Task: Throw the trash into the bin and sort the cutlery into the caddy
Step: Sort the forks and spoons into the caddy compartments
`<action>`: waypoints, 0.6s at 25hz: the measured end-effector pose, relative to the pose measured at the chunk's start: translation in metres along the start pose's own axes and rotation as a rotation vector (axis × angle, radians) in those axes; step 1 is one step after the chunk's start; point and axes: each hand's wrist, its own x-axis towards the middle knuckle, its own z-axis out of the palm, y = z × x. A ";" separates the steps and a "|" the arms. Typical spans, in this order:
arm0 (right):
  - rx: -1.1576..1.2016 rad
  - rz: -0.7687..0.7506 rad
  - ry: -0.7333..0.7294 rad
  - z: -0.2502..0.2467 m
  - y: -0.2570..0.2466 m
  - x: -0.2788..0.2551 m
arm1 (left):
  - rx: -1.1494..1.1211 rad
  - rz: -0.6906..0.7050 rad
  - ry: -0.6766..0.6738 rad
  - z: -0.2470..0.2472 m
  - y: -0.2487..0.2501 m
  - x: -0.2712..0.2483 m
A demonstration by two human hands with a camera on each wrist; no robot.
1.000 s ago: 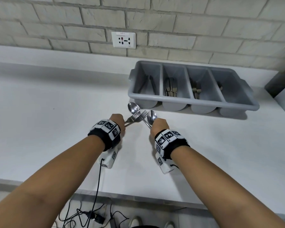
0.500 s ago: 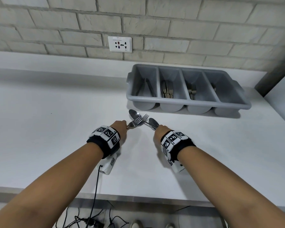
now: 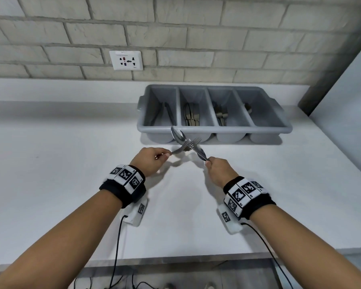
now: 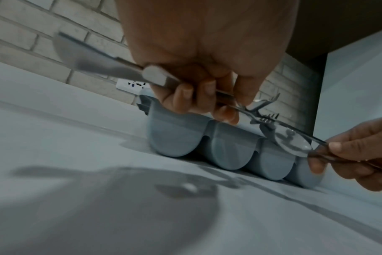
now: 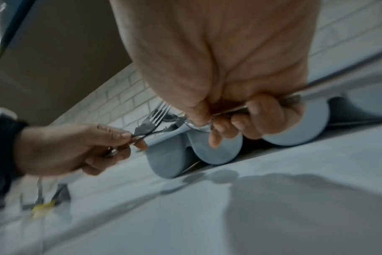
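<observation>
My left hand [image 3: 165, 155] grips two forks [image 3: 193, 141] by their handles, tines pointing right and up. Two spoons [image 3: 176, 133] are held in my right hand [image 3: 207, 162], bowls pointing left and up. Forks and spoons cross in the air just before the grey four-compartment caddy [image 3: 258, 129]. The left wrist view shows the fork tines [image 4: 270, 101] and a spoon bowl [image 4: 292, 143] in front of the caddy's rounded front [image 4: 177, 138]. The forks [image 5: 153, 119] also show in the right wrist view. Each compartment holds some cutlery.
The white counter [image 3: 61, 184] runs to a brick wall with a socket [image 3: 126, 60]. A white panel [image 3: 352, 90] closes off the right side. Cables hang below the counter's front edge. Far left in the right wrist view lies a blurred yellowish scrap [image 5: 41, 208].
Both hands have drawn slightly apart and kept their hold on the crossed cutlery. The spoon bowls now overlap the caddy's front wall in the head view.
</observation>
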 end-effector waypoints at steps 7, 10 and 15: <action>0.236 -0.050 0.312 -0.060 0.049 0.000 | -0.158 0.051 0.120 0.032 0.056 0.032; 0.421 -0.069 0.404 -0.093 0.068 0.007 | -0.163 0.043 0.180 0.046 0.089 0.047; 0.575 0.008 0.522 -0.142 0.108 0.035 | -0.232 0.008 0.180 0.066 0.146 0.083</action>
